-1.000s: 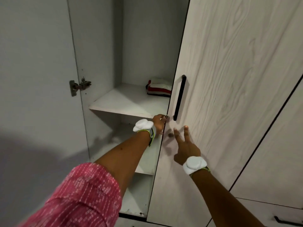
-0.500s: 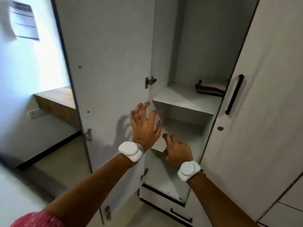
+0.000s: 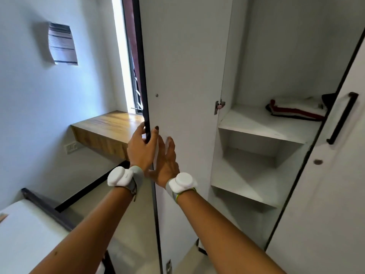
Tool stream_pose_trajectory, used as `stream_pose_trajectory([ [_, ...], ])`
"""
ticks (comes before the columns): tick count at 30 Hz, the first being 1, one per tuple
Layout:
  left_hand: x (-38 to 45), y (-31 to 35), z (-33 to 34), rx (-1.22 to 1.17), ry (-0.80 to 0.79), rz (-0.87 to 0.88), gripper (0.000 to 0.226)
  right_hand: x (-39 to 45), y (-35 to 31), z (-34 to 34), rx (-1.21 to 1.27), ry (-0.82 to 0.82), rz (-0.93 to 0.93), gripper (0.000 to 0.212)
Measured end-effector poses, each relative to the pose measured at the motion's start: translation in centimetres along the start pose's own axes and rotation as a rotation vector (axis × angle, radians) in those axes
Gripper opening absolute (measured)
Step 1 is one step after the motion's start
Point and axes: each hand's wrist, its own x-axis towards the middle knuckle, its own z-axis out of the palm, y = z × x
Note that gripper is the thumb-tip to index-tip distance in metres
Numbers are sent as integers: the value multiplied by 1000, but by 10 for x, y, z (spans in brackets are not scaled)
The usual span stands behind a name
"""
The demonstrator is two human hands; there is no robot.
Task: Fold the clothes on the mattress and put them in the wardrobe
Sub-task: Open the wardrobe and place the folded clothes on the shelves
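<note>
Centrally, the left hand [image 3: 141, 148] grips the open grey wardrobe door's [image 3: 185, 76] dark edge; the right hand [image 3: 166, 161], fingers straight, presses its inner face. Folded red-striped white clothes [image 3: 294, 110] lie on the upper shelf [image 3: 262, 125], right of both hands.

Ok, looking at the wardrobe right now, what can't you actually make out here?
All in the head view:
- Folded clothes: right part hidden behind the closed door.
- Left hand: fingers hidden behind the open door, whose edge it holds.
- Right hand: palm faces the door, so contact is unclear.
- Paper on the wall: text too blurred to read.
- Mattress: cut off by the left edge.
</note>
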Motion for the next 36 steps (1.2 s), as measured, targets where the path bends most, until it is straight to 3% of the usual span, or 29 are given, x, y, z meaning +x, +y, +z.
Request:
stream_pose_trajectory([
  [4, 3, -2, 4, -129, 115, 53, 25, -2, 7, 11, -73, 178, 79, 98],
  [7, 2, 9, 21, -257, 28, 143, 5, -17, 30, 2, -124, 297, 96, 96],
  [9, -9, 19, 37, -346, -8, 231, 10, -32, 44, -4, -144, 381, 40, 90],
  [12, -38, 35, 64, -397, 17, 316, 45, -55, 71, -22, -43, 443, -19, 86],
  [16, -79, 61, 116, -598, -41, 385, 37, -87, 120, -72, 128, 379, -50, 85],
  [19, -115, 88, 184, -676, -187, 402, 45, -119, 186, -125, 9, 416, 66, 76],
  [22, -136, 113, 232, -627, -245, 432, 55, -134, 238, -153, -213, 473, 111, 70],
  [24, -137, 117, 265, -494, -234, 492, 54, -137, 257, -162, -243, 527, 151, 77],
  [28, -147, 144, 351, -313, -227, 519, 66, -137, 324, -204, -293, 638, 366, 83],
  [32, -141, 154, 401, -163, -185, 552, 66, -113, 363, -214, -487, 725, 580, 71],
  [36, -129, 156, 443, -21, -221, 597, 70, -79, 389, -232, -312, 623, 919, 96],
])
